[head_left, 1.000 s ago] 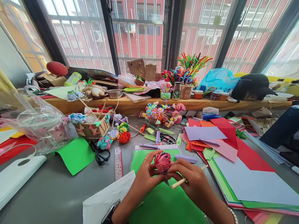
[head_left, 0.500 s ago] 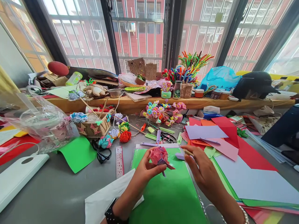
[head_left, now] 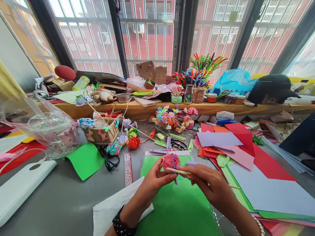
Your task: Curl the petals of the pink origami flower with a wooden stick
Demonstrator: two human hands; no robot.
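Observation:
My left hand [head_left: 157, 178] is closed around a pink and purple folded-paper flower [head_left: 171, 162], with thumb and fingers at its sides. A purple strip pokes out below the flower. Pinched in my right hand [head_left: 209, 178] is a thin wooden stick [head_left: 177, 170], its blunt near end lying across the front of the flower. The stick's other end comes out past the back of that hand. Both hands are above a green sheet [head_left: 172, 209] in a clear sleeve. A purple paper strip [head_left: 191, 163] shows just behind my right fingers.
A ruler [head_left: 128, 170] and white tissue [head_left: 115, 206] lie to the left. Scissors [head_left: 178, 144] and paper strips are behind the sheet. Coloured papers [head_left: 270, 193] are stacked on the right. Finished paper flowers [head_left: 134, 143] and a decorated box [head_left: 103, 134] stand at the back left.
My right hand has moved left to the flower, bringing the wooden stick across its front. My left hand still holds the flower. The view has shifted slightly.

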